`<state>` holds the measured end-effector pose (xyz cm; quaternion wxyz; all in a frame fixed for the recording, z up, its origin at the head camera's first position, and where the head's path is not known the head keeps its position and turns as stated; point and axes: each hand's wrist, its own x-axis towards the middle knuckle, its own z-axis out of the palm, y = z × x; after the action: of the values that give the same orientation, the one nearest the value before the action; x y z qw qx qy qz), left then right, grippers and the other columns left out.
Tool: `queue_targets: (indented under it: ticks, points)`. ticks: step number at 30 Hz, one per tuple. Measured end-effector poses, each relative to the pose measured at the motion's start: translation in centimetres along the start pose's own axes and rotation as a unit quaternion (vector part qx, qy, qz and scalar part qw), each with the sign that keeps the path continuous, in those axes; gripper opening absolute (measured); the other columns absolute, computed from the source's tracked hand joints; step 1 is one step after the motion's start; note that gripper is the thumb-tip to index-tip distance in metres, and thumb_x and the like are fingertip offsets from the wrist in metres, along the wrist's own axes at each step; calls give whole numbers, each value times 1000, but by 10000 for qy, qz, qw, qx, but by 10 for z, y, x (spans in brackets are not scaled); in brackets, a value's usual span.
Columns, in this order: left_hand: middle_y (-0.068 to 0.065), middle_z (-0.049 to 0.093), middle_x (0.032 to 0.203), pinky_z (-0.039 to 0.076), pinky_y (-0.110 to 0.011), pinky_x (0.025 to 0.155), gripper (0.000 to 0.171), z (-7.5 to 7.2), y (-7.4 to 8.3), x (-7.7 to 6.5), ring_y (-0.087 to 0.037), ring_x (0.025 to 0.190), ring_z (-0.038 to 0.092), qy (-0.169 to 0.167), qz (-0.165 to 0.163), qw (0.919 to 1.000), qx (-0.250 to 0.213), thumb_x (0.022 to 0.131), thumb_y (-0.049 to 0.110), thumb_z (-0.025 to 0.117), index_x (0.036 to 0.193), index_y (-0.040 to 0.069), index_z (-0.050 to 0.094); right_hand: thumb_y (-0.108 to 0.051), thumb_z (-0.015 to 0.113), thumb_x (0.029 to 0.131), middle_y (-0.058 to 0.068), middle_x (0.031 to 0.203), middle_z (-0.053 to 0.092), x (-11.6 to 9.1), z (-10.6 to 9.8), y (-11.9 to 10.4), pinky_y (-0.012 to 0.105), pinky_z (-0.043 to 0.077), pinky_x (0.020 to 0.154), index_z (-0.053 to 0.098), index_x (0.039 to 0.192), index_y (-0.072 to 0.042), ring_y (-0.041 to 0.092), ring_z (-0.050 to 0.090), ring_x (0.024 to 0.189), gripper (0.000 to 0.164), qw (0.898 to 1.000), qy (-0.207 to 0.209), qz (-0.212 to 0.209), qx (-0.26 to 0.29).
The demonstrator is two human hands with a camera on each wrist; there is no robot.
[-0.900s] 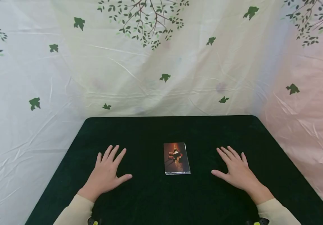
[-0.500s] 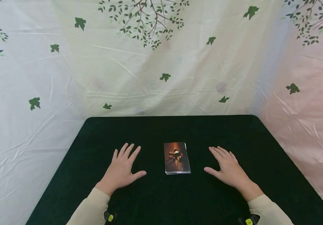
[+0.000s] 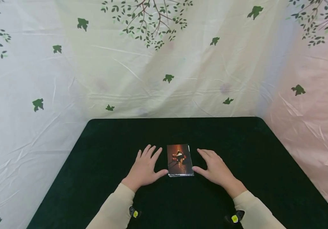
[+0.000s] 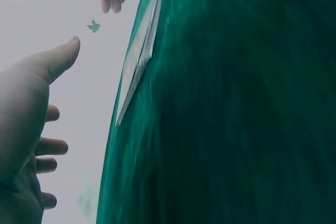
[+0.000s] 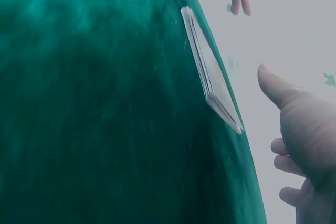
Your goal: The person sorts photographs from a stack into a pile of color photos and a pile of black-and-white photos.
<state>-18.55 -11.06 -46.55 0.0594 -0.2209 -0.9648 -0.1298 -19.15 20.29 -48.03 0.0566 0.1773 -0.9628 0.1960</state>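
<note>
A thin stack of picture cards, its top card printed in dark brown and orange, lies flat on a dark green cloth-covered table. Layered pale edges of the stack show in the right wrist view. To its left is my left hand, fingers spread and thumb tip right at the stack's near left edge. On the other side, my right hand has straight fingers close together, its thumb pointing at the stack's right edge. Both hands hold nothing; the left wrist view shows the left hand raised above the cloth.
A pale fabric backdrop with printed leaves and branches hangs behind and beside the table. Each wrist carries a small black device with a yellow mark, such as the left wrist device. Cream sleeves cover the forearms.
Both hands have moved inward from the sides, the left to the right and the right to the left, until their thumbs flank the stack of cards. The stack has stayed in place.
</note>
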Motion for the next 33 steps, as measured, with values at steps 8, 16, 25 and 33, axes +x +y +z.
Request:
queue_targets:
  ticks: [8,16,25,33]
  points:
    - [-13,34,151,21,-56,110,82,17,18,18,-32,142,22,-318,-268,9977,-543,87,66,52,149,15,35,-63,62,82,12,135,52,20,13,-16,52,43,95,53,137,-13,30,47,124,75,9985,33,326,429]
    - [-13,38,149,22,-54,111,76,28,23,22,-31,140,27,-486,-324,9956,-732,88,59,58,146,14,39,-63,64,80,5,121,58,23,28,-15,45,48,87,57,133,-15,22,56,108,72,9968,-48,473,647]
    - [-10,41,146,23,-53,111,72,38,23,21,-30,140,27,-684,-275,9944,-758,87,56,61,143,16,45,-53,75,76,-1,106,58,24,37,-17,35,47,74,57,132,-15,13,53,89,70,9957,-122,589,701]
    - [-8,38,149,22,-55,110,71,38,21,21,-29,142,25,-810,-243,9927,-861,87,56,62,143,16,45,-52,77,75,-1,106,58,25,38,-16,34,47,73,55,134,-15,13,53,88,73,9942,-242,714,770]
